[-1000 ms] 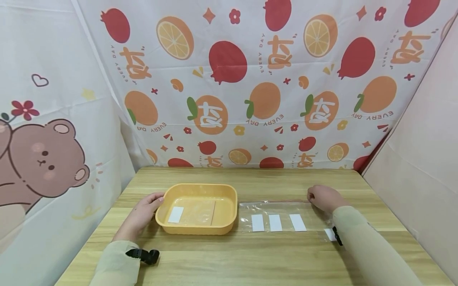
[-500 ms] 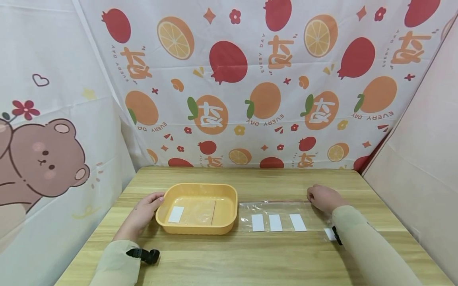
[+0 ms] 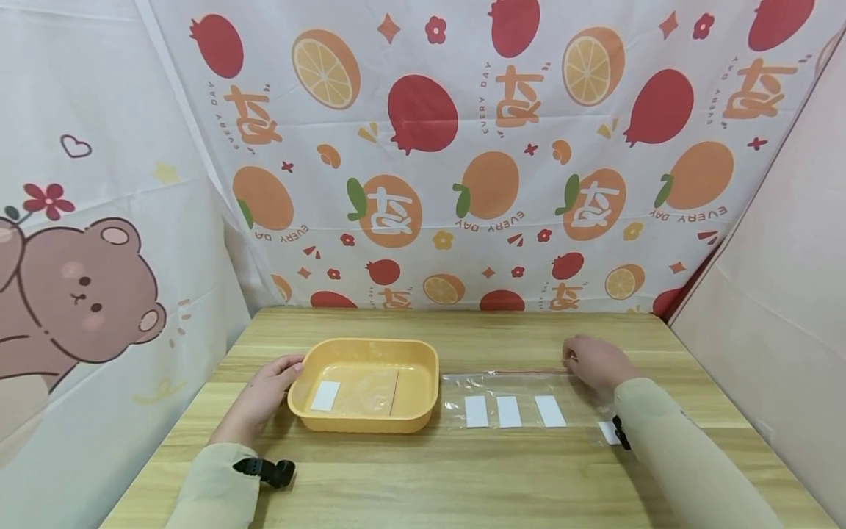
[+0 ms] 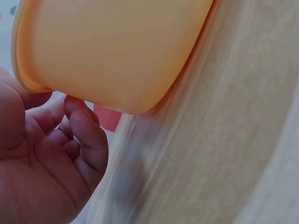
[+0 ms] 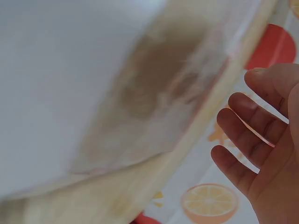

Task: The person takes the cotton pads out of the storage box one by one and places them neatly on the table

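Observation:
My left hand (image 3: 269, 386) holds the left end of a yellow plastic tray (image 3: 363, 425). In the left wrist view, its thumb lies at the rim and curled fingers sit against the outside wall. Inside the tray lies a clear zip bag (image 3: 366, 393) with a white label (image 3: 325, 397). Right of the tray, several clear zip bags (image 3: 456, 386) with white labels lie in an overlapping row, red seal lines at the back. Over the right end of the row is my right hand (image 3: 598, 361). The right wrist view shows its fingers (image 5: 243, 135) loosely bent, holding nothing, apart from a bag (image 5: 159, 107).
Everything rests on a wood-grain table (image 3: 423, 477). A fruit-print cloth (image 3: 423, 184) hangs behind its back edge. Plain cloth (image 3: 773, 294) hangs on the right, and bear-print cloth (image 3: 86, 294) on the left. Black straps (image 3: 267, 472) sit on both wrists.
The right hand has risen slightly and shifted a little left and back from the bags' seal edge. Left hand, tray and bags stay where they were.

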